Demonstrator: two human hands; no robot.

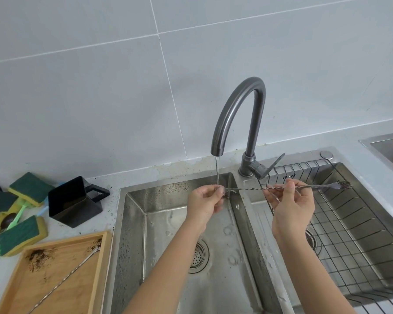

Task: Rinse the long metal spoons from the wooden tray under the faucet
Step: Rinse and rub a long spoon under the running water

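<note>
Twisted spoon point(254, 189) held level, bowl end under the faucet point(237, 114) stream.
Left hand point(204, 203) pinches that end; right hand point(292, 203) grips mid-shaft, soiled fork end over the right basin point(359, 234).

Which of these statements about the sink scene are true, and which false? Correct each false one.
1. Water runs from the faucet. True.
2. Both hands hold one long spoon. True: the left hand holds the end under the stream, the right hand the middle.
3. The wooden tray is empty. False: another spoon lies in it, among dark specks.
4. The wire rack sits in the left basin. False: it sits in the right one.
5. The forked end over the rack is clean. False: dark bits cling to it.
</note>
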